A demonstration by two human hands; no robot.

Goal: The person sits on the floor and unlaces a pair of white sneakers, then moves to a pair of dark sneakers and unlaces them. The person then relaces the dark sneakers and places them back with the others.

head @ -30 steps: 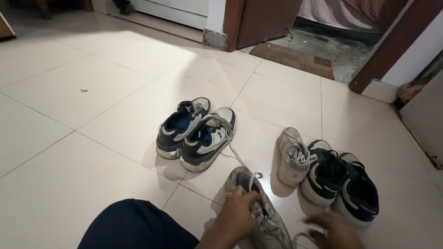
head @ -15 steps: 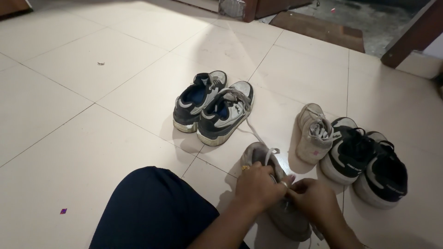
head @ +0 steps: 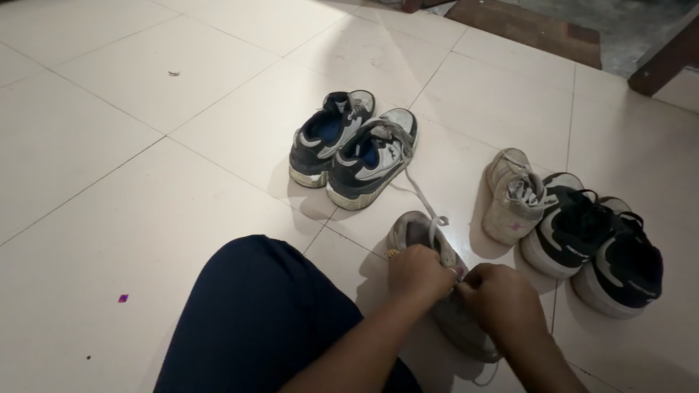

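A worn grey-white sneaker [head: 419,233] lies on the tiled floor in front of me, heel toward the far side. My left hand [head: 416,274] and my right hand [head: 501,303] meet over its middle, fingers pinched on its white lace, which loops up at the heel side. The hands hide most of the tongue and eyelets. A gold ring shows on my left hand. My knee in dark blue trousers [head: 262,320] fills the lower middle.
A navy-and-white pair of sneakers [head: 353,149] stands beyond, one long lace trailing toward me. At the right stand a lone grey-white sneaker [head: 513,196] and a black pair [head: 597,244]. A brown doormat [head: 528,22] and dark wooden post [head: 666,58] lie at the top.
My right hand came in from the lower right and joined the left on the sneaker's lace. The view tilted down, so the shoes sit higher and the doorway dropped out.
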